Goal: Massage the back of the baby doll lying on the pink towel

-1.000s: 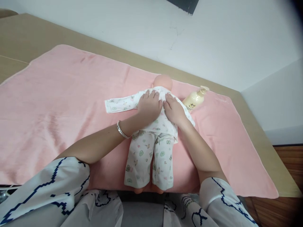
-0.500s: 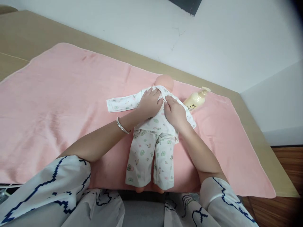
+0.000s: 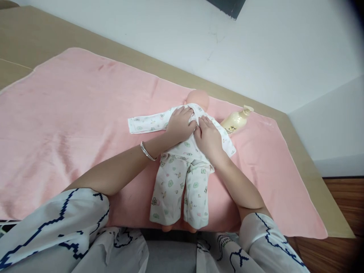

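A baby doll [image 3: 198, 99] lies on its back with its head at the far side, dressed in a white patterned shirt [image 3: 186, 151] and matching trousers [image 3: 170, 191]. My left hand [image 3: 181, 123] is on the shirt's chest near the collar, fingers bent onto the cloth. Beside it, my right hand [image 3: 209, 138] holds the shirt's front edge, its thumb close to my left thumb. The cloth folds up between the two hands; the exact grip of the fingertips is hidden. One sleeve [image 3: 148, 123] stretches flat to the left, while the other angles down to the right.
A pale yellow pump bottle [image 3: 236, 120] lies tilted by the doll's right-hand side in view. Under everything spreads a pink blanket [image 3: 85, 102] on a wooden table [image 3: 51, 34]. A white wall [image 3: 170, 30] rises behind the table.
My right hand has shifted slightly left, its thumb now lower and nearer my left hand. The left hand stays on the shirt. The view has moved a little.
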A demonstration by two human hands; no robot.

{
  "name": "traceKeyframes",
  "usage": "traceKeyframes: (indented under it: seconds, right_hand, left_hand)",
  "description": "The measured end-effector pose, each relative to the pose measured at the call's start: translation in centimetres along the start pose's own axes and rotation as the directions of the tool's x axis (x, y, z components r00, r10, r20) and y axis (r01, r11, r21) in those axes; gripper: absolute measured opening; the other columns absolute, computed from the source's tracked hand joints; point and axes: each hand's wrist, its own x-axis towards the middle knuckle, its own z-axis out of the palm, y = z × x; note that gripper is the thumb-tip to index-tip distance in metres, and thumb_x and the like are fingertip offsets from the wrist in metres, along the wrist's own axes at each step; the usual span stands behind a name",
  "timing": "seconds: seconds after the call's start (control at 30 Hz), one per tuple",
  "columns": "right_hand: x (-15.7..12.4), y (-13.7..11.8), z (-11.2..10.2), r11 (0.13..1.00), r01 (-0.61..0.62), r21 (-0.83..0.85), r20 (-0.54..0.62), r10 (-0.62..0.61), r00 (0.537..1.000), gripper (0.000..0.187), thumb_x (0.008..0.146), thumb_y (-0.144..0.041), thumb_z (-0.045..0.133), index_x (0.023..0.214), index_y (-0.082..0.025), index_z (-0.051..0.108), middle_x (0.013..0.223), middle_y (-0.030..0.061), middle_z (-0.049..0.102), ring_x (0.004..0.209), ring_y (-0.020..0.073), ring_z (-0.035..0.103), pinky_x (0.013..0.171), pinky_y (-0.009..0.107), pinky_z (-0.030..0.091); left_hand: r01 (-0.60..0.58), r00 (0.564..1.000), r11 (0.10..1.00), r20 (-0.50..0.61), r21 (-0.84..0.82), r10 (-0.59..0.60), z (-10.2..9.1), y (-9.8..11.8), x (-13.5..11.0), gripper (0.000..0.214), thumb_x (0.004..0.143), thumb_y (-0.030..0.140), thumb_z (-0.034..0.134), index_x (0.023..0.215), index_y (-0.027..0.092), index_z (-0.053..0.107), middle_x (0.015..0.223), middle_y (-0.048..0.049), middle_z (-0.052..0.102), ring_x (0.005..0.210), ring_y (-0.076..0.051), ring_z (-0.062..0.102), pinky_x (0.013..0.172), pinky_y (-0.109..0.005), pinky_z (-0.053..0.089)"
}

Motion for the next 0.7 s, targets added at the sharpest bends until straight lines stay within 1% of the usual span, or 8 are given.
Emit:
traceKeyframes:
  seconds: [0.1,0.13,0.2,0.3,0.37,0.6,0.7]
  right_hand:
    - [0.0,0.2,0.0,1.0,0.014,0.021,-0.016,-0.014,1.0,0.053,0.098,-0.028,0.035,0.14,-0.009,0.062,0.151,0.0162,0.058,0.148,0.0305,0.048,0.125,0.052,0.036]
    - [0.3,0.7,0.1,0.999,0.025,0.043,-0.016,-0.024,1.0,0.052,0.099,-0.03,0.035,0.139,-0.011,0.062,0.15,0.0144,0.059,0.147,0.0291,0.048,0.126,0.051,0.036]
    - [1.2,1.9,0.3,0.996,0.03,0.087,-0.005,-0.029,1.0,0.053,0.1,-0.033,0.034,0.143,-0.014,0.059,0.153,0.0128,0.057,0.15,0.0269,0.046,0.128,0.052,0.031]
    - [2.3,3.5,0.8,0.993,0.0,0.116,0.028,-0.003,1.0,0.06,0.1,-0.038,0.034,0.152,-0.01,0.047,0.162,0.0159,0.044,0.156,0.027,0.035,0.13,0.055,0.021]
    - [2.6,4.0,1.1,0.994,-0.01,0.111,0.034,0.007,0.999,0.063,0.101,-0.039,0.033,0.155,-0.008,0.043,0.165,0.0179,0.039,0.158,0.0274,0.031,0.13,0.055,0.019]
    - [2.5,4.0,1.5,0.995,-0.012,0.1,0.023,0.01,1.0,0.061,0.101,-0.039,0.033,0.154,-0.01,0.044,0.164,0.0173,0.041,0.157,0.0272,0.033,0.13,0.055,0.019]
    - [2.6,4.2,1.6,0.994,-0.01,0.105,0.02,0.008,1.0,0.061,0.101,-0.04,0.033,0.154,-0.012,0.044,0.164,0.0163,0.041,0.157,0.0268,0.033,0.129,0.055,0.02]
  left_hand:
    - [0.012,1.0,1.0,0.003,0.004,-0.012,0.2,-0.1,-0.1,0.045,0.093,0.023,0.042,0.131,0.011,0.063,0.139,-0.0153,0.066,0.135,-0.032,0.054,0.123,-0.051,0.037]
    - [0.015,1.0,1.0,-0.002,0.002,-0.015,0.3,-0.1,-0.1,0.046,0.094,0.024,0.042,0.134,0.011,0.061,0.141,-0.0154,0.064,0.138,-0.032,0.053,0.124,-0.051,0.036]
    - [0.021,1.0,1.0,-0.009,-0.004,-0.022,0.4,0.1,-0.3,0.049,0.095,0.024,0.041,0.139,0.01,0.059,0.146,-0.0152,0.061,0.141,-0.031,0.05,0.125,-0.05,0.033]
    - [0.032,0.999,0.999,-0.01,-0.004,-0.032,0.5,0.3,-0.4,0.051,0.096,0.024,0.041,0.142,0.009,0.057,0.149,-0.0148,0.059,0.145,-0.032,0.046,0.127,-0.051,0.031]
    - [0.034,0.999,0.999,-0.012,-0.002,-0.034,0.6,0.3,-0.5,0.051,0.096,0.025,0.042,0.143,0.009,0.057,0.15,-0.0144,0.059,0.146,-0.032,0.046,0.127,-0.05,0.031]
    - [0.038,0.999,0.999,-0.036,-0.014,-0.039,0.8,0.1,-0.5,0.05,0.095,0.026,0.043,0.142,0.014,0.058,0.149,-0.0124,0.06,0.146,-0.031,0.047,0.127,-0.052,0.032]
    - [0.043,0.999,0.999,-0.033,-0.01,-0.043,0.8,0.1,-0.5,0.05,0.095,0.026,0.044,0.142,0.015,0.058,0.15,-0.0121,0.059,0.146,-0.031,0.047,0.127,-0.052,0.032]
